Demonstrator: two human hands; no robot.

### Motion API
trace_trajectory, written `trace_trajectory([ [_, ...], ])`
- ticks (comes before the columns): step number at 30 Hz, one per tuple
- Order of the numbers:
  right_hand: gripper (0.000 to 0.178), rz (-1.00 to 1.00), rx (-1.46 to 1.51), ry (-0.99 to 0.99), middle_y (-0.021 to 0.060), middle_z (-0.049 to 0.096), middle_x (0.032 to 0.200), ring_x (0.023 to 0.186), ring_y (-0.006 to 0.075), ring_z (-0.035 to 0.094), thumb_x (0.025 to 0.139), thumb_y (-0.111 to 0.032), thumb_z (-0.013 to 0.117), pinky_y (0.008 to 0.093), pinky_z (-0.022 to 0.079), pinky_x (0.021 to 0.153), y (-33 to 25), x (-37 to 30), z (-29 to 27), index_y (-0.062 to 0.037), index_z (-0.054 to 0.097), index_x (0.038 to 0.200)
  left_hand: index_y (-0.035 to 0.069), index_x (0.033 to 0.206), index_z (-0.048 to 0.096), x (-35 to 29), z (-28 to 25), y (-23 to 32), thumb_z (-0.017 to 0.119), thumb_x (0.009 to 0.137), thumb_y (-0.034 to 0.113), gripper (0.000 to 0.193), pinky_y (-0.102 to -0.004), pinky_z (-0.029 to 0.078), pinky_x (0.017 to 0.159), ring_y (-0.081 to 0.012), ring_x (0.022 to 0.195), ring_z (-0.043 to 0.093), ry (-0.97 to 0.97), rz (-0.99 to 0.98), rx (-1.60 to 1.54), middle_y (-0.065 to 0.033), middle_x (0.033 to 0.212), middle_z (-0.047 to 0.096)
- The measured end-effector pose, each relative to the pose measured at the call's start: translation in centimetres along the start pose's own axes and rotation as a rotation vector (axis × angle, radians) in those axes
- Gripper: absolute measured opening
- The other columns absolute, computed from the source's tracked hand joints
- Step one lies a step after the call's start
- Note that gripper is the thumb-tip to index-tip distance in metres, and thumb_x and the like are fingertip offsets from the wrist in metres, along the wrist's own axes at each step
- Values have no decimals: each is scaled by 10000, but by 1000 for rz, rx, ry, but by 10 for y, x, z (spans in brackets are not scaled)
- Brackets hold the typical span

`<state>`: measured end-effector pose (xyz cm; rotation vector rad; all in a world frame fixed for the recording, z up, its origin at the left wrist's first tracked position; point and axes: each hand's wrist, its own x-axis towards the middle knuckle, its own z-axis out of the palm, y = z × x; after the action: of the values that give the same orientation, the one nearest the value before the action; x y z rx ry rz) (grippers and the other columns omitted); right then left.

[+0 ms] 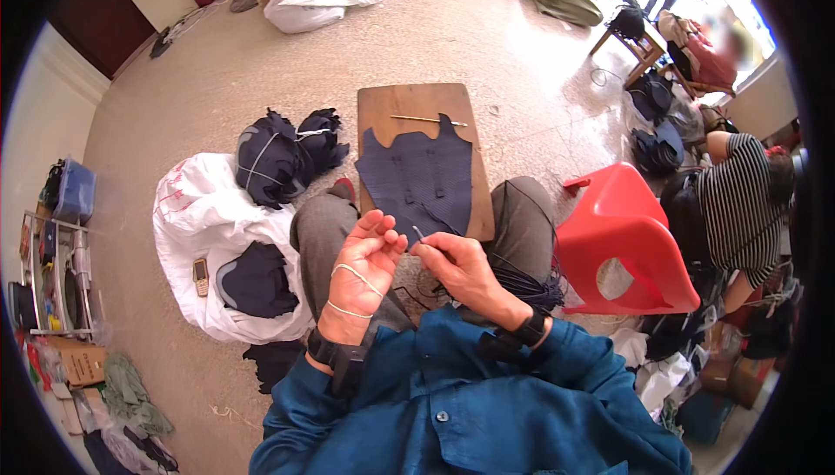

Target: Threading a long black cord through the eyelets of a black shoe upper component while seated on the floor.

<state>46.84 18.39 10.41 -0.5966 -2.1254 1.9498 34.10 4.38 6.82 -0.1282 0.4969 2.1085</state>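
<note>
My right hand point(468, 273) pinches a slim metal needle-like tool point(418, 233) between thumb and fingers, its tip pointing up and away from me. Close beside it, my left hand point(364, 253) is turned palm up with loosely curled fingers. I cannot make out anything held in them. A pale cord point(359, 273) loops round the left palm and wrist. Just beyond both hands, a navy knitted piece point(413, 170) lies flat on a wooden board point(374, 105) between my knees. A long thin metal rod point(428, 118) rests across the board's far part.
Bundled dark pieces point(270, 162) and a white sack point(187, 240) with a phone point(201, 277) lie to my left. Dark cords point(526, 282) hang over my right knee. A red plastic stool point(622, 223) stands at right, near a person in a striped top point(744, 205).
</note>
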Motion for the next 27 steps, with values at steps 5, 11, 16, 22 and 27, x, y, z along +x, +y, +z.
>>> trace_trajectory([
  [5, 219, 39, 52, 15, 1, 597, 688, 648, 51, 497, 983, -167, 638, 260, 418, 554, 10, 2, 6, 39, 703, 1014, 31, 1201, 565, 4, 23, -14, 470, 943, -119, 313, -397, 503, 1047, -257, 1130, 651, 48, 113, 139, -163, 1183, 650],
  [11, 228, 73, 63, -43, 7, 636, 725, 688, 45, 527, 983, -176, 644, 251, 440, 582, 11, 3, 10, 41, 707, 1004, 6, 1244, 534, 5, 33, -31, 471, 974, -90, 294, -333, 439, 1085, -253, 1230, 605, 48, 266, 471, -185, 1282, 630],
  [16, 218, 161, 180, -11, -7, 640, 744, 698, 42, 544, 975, -185, 669, 235, 449, 597, 8, 3, 7, 29, 710, 978, -2, 1266, 539, -1, 55, -42, 520, 991, -37, 278, -277, 469, 951, -188, 1165, 610, 138, 443, 574, -133, 1211, 646],
  [22, 221, 187, 277, -18, -38, 622, 762, 702, 25, 532, 991, -201, 654, 219, 443, 597, 1, 2, 5, 12, 711, 977, -16, 1100, 639, -18, 25, -31, 615, 987, 31, 126, -249, 483, 923, -113, 978, 616, 120, 293, 718, -64, 1058, 671],
  [27, 232, 140, 274, -29, -36, 603, 744, 688, 32, 513, 1006, -197, 629, 232, 437, 584, 2, 2, 5, 19, 713, 994, 3, 1071, 642, -17, 21, -26, 642, 984, 57, 102, -262, 516, 870, -116, 903, 631, 111, 293, 740, -53, 1005, 672],
])
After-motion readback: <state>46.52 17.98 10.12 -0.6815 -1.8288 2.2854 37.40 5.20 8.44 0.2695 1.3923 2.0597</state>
